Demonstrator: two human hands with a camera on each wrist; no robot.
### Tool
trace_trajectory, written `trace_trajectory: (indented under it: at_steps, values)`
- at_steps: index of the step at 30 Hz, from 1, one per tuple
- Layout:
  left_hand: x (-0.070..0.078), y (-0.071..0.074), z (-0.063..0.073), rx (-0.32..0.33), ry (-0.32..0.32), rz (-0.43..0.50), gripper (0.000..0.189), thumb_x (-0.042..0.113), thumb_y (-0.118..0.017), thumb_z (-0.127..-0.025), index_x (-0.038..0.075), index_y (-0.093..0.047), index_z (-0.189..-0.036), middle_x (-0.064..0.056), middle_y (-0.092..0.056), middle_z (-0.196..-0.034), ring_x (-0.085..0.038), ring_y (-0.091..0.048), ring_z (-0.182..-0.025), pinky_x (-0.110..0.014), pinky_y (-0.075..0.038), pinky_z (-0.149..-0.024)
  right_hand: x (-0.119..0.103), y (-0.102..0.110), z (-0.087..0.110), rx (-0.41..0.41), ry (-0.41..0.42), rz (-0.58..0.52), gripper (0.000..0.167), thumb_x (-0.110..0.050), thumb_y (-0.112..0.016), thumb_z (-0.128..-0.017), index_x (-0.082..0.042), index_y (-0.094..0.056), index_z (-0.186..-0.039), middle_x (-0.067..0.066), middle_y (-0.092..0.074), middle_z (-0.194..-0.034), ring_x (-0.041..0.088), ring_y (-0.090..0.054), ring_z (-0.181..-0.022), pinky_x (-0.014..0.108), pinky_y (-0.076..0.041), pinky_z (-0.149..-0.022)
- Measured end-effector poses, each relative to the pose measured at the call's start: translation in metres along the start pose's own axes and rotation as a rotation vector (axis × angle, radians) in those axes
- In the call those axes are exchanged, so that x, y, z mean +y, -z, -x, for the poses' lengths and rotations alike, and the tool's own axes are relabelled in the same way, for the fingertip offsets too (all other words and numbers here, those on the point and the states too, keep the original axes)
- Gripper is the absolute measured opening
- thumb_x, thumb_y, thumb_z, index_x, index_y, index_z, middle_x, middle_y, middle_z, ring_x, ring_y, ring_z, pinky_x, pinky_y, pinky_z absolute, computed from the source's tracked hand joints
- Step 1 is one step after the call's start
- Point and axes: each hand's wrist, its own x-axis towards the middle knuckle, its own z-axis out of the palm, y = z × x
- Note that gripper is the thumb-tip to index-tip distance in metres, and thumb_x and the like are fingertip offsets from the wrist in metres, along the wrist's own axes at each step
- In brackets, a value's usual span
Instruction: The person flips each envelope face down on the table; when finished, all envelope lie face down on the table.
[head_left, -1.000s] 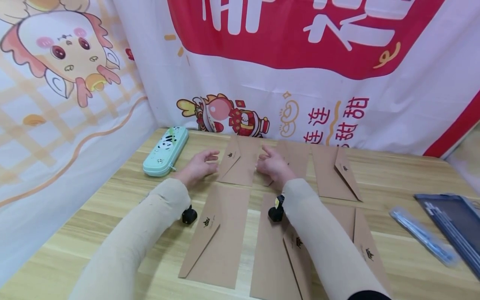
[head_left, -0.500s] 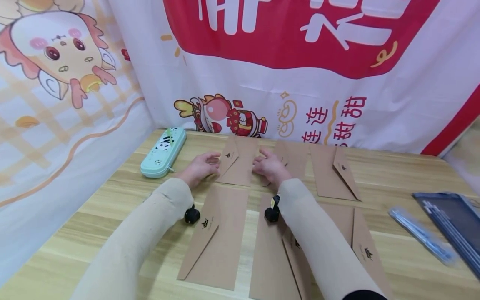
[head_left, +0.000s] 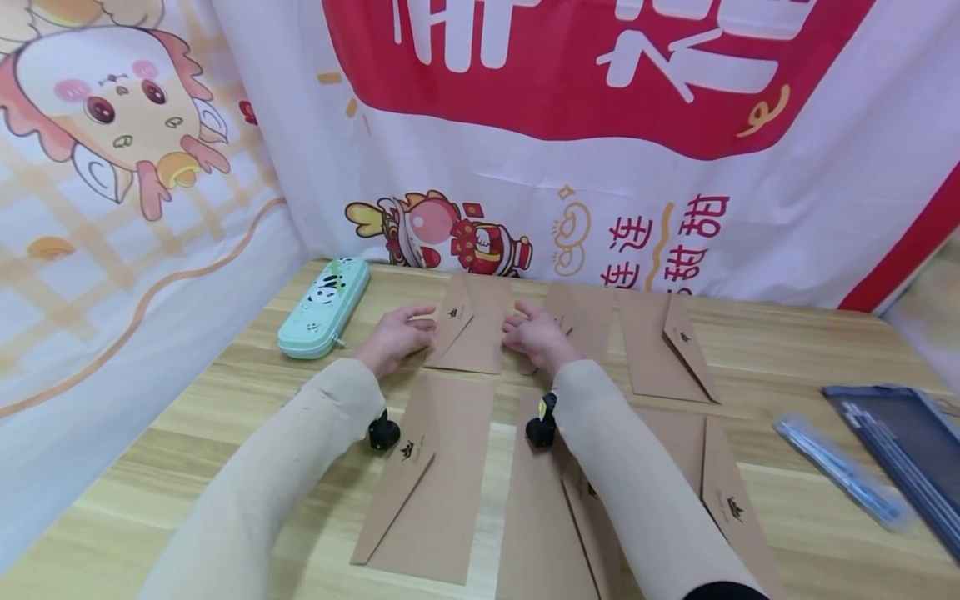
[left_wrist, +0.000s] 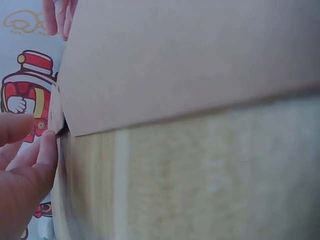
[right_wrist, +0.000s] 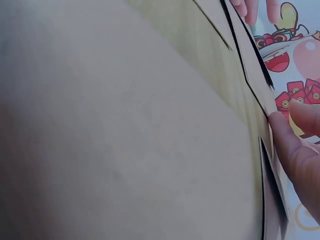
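Note:
A brown paper envelope (head_left: 483, 333) with a slanted flap and a small black crown print lies in the back row, between my two hands. At its left edge is my left hand (head_left: 395, 337), its fingers loosely bent and the fingertips at the paper. My right hand (head_left: 538, 337) is at the opposite edge, partly over a second envelope (head_left: 588, 317). In the left wrist view, the left fingers (left_wrist: 47, 147) reach low beside an envelope's edge. The right wrist view has a right finger (right_wrist: 281, 130) touching an envelope's edge. Neither hand visibly pinches the paper.
More envelopes lie at the back right (head_left: 652, 350) and in the front row (head_left: 442, 492), some under the right forearm. A mint panda pencil case (head_left: 324, 308) sits at the back left. Clear-wrapped pens (head_left: 840, 471) and a dark pouch (head_left: 900, 442) lie right. A printed cloth (head_left: 465, 150) hangs behind.
Both hands have drawn slightly inward to the edges of the envelope between them. The head view has shifted a little. The other things look unmoved.

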Motion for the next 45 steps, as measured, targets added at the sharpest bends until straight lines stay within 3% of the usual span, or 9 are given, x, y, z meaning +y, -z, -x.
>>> trace_trajectory:
  at_steps: [9, 24, 31, 38, 45]
  values:
    - [0.003, 0.001, -0.001, 0.051, -0.045, 0.073, 0.065, -0.017, -0.050, -0.079, 0.002, -0.036, -0.140, -0.022, -0.043, -0.138, -0.030, -0.046, -0.124, -0.036, -0.044, -0.100, -0.003, -0.003, -0.002, -0.019, -0.013, 0.064, 0.078, 0.018, -0.043, -0.085, -0.013, -0.013, -0.149, 0.019, -0.025, -0.150, 0.026, -0.029, -0.136, 0.036, -0.035, -0.107]
    - [0.026, 0.003, 0.004, 0.099, -0.118, 0.110, 0.052, -0.014, -0.048, -0.083, 0.000, -0.043, -0.133, -0.018, -0.049, -0.134, -0.027, -0.047, -0.122, -0.034, -0.041, -0.102, 0.000, -0.014, -0.004, -0.049, -0.008, 0.022, 0.081, 0.021, -0.044, -0.081, -0.013, -0.016, -0.149, 0.019, -0.025, -0.150, 0.027, -0.029, -0.136, 0.035, -0.038, -0.105]
    - [0.037, -0.004, 0.008, 0.078, -0.147, 0.141, 0.050, -0.014, -0.048, -0.084, 0.000, -0.046, -0.132, -0.017, -0.049, -0.133, -0.027, -0.048, -0.120, -0.035, -0.042, -0.101, 0.001, -0.016, -0.003, -0.035, -0.010, 0.076, 0.081, 0.019, -0.049, -0.080, -0.014, -0.022, -0.148, 0.016, -0.031, -0.148, 0.025, -0.033, -0.134, 0.034, -0.041, -0.102]
    - [0.046, -0.018, 0.009, 0.049, -0.189, 0.090, 0.049, -0.010, -0.051, -0.083, 0.004, -0.050, -0.130, -0.012, -0.050, -0.134, -0.025, -0.050, -0.115, -0.037, -0.043, -0.098, 0.002, -0.015, 0.001, -0.052, 0.015, 0.103, 0.072, 0.013, -0.050, -0.085, -0.011, -0.023, -0.147, 0.018, -0.035, -0.145, 0.029, -0.041, -0.129, 0.035, -0.043, -0.100]
    - [0.056, -0.027, 0.007, 0.006, -0.197, 0.075, 0.047, -0.002, -0.055, -0.085, 0.008, -0.050, -0.130, -0.008, -0.047, -0.136, -0.024, -0.047, -0.121, -0.037, -0.041, -0.102, 0.000, -0.017, 0.003, -0.065, 0.026, 0.087, 0.062, 0.008, -0.046, -0.089, -0.010, -0.027, -0.146, 0.017, -0.035, -0.144, 0.028, -0.043, -0.126, 0.036, -0.042, -0.102]
